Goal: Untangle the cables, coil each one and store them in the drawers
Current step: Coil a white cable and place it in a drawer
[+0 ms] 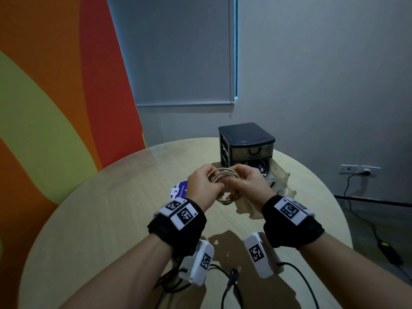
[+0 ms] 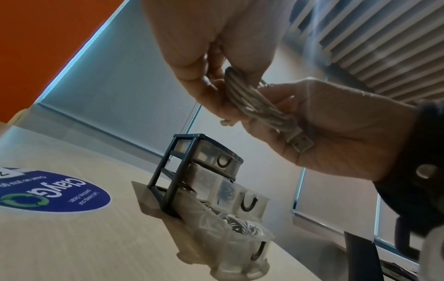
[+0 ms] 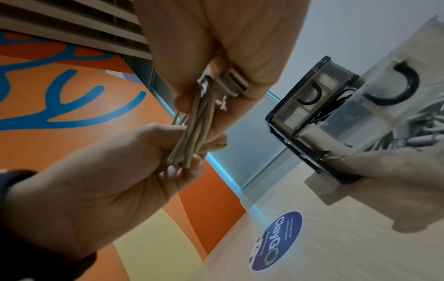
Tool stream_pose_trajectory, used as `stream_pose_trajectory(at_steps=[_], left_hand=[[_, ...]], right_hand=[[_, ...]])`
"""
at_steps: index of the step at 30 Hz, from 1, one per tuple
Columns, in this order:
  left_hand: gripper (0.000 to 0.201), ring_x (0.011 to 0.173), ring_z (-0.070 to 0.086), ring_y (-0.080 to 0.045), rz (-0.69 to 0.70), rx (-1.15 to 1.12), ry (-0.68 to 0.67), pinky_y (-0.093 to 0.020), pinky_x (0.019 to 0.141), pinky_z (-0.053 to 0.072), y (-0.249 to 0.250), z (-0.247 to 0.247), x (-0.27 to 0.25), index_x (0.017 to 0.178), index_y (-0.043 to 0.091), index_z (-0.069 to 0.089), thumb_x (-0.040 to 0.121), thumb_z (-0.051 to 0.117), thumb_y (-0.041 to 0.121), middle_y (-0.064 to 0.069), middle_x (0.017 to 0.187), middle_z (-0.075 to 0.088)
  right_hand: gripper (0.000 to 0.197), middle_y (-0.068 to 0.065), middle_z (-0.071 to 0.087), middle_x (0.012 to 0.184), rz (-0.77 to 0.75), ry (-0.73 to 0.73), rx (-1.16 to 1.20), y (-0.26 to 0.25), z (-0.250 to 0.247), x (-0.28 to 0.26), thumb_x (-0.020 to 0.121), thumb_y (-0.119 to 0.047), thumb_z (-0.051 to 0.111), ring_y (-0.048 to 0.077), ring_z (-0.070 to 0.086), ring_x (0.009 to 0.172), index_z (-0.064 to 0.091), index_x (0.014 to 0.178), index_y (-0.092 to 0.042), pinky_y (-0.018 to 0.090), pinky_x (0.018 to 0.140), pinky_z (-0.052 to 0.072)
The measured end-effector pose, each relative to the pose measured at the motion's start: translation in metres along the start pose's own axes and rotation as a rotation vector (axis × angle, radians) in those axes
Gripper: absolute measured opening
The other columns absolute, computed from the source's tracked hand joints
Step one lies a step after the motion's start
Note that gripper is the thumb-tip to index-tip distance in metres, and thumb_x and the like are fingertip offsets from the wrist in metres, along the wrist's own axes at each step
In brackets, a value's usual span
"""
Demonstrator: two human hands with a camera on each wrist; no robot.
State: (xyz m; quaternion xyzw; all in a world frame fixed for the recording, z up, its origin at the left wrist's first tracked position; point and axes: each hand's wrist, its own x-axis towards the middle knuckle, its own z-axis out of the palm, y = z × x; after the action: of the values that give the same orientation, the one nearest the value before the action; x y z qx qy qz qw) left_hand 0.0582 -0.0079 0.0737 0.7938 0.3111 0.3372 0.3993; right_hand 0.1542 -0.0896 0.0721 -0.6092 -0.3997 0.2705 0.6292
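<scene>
A beige cable (image 1: 224,186) wound into a coil hangs between my two hands above the round table (image 1: 111,208). My left hand (image 1: 211,182) grips the coil's left side with curled fingers. Pinching the right side is my right hand (image 1: 237,178). In the left wrist view the coil (image 2: 252,98) crosses both palms and its USB plug (image 2: 300,142) lies against the right hand. The right wrist view shows the strands (image 3: 192,136) and the plug (image 3: 236,82) under my right fingers. Just behind stands the dark drawer unit (image 1: 247,141); its top drawer is closed and the two lower drawers (image 2: 240,199) are pulled out, holding cables.
A blue round sticker (image 1: 178,189) lies on the table left of my hands. A black cable (image 1: 231,279) with a plug sprawls near the table's front edge, under my wrists. On the right, a wall socket (image 1: 356,169) feeds a cord down to the floor.
</scene>
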Motion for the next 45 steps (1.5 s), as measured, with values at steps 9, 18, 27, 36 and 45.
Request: stream_pose_trajectory(at_steps=[9,18,27,36,45], left_hand=[[0.023,0.063,0.064,-0.022,-0.172,-0.38,-0.141,-0.032,0.064,0.054,0.001,0.0,0.001,0.081,0.01,0.055,0.075,0.064,-0.011,-0.013,0.073,0.064],[0.013,0.069,0.066,-0.018,-0.296,-0.561,-0.167,-0.024,0.054,0.054,0.002,0.004,-0.004,0.089,0.01,0.067,0.084,0.062,-0.001,-0.006,0.075,0.068],[0.015,0.058,0.066,-0.02,-0.271,-0.593,0.069,-0.029,0.062,0.056,-0.002,0.013,0.002,0.079,0.01,0.068,0.077,0.068,-0.006,-0.01,0.068,0.07],[0.021,0.074,0.066,-0.016,-0.145,-0.488,-0.009,-0.03,0.072,0.056,0.002,0.013,0.001,0.091,0.012,0.062,0.077,0.069,-0.002,-0.005,0.081,0.067],[0.029,0.091,0.065,-0.023,-0.17,-0.588,0.009,-0.04,0.084,0.055,0.01,0.024,-0.001,0.102,0.009,0.063,0.093,0.053,0.035,-0.017,0.098,0.068]], right_hand=[[0.013,0.005,0.057,0.055,0.08,-0.1,0.344,0.0,-0.008,0.002,0.086,0.005,0.057,0.008,0.054,0.043,0.062,0.097,0.007,0.017,0.049,0.05],[0.042,0.016,0.067,0.097,0.101,-0.122,0.494,-0.003,-0.006,0.001,0.078,-0.006,0.063,0.019,0.066,0.078,0.057,0.118,0.005,0.027,0.069,0.056],[0.034,0.005,0.065,0.06,0.155,0.005,0.508,0.005,0.012,-0.003,0.101,-0.024,0.036,0.011,0.061,0.051,0.057,0.093,0.002,0.021,0.05,0.051],[0.034,0.001,0.062,0.049,0.228,0.074,0.587,0.0,0.013,0.003,0.101,-0.021,0.033,0.007,0.055,0.038,0.057,0.084,-0.003,0.017,0.04,0.045],[0.032,0.011,0.059,0.081,0.191,0.037,0.452,-0.001,0.013,0.006,0.098,-0.03,0.038,0.017,0.054,0.068,0.062,0.092,-0.008,0.028,0.064,0.043]])
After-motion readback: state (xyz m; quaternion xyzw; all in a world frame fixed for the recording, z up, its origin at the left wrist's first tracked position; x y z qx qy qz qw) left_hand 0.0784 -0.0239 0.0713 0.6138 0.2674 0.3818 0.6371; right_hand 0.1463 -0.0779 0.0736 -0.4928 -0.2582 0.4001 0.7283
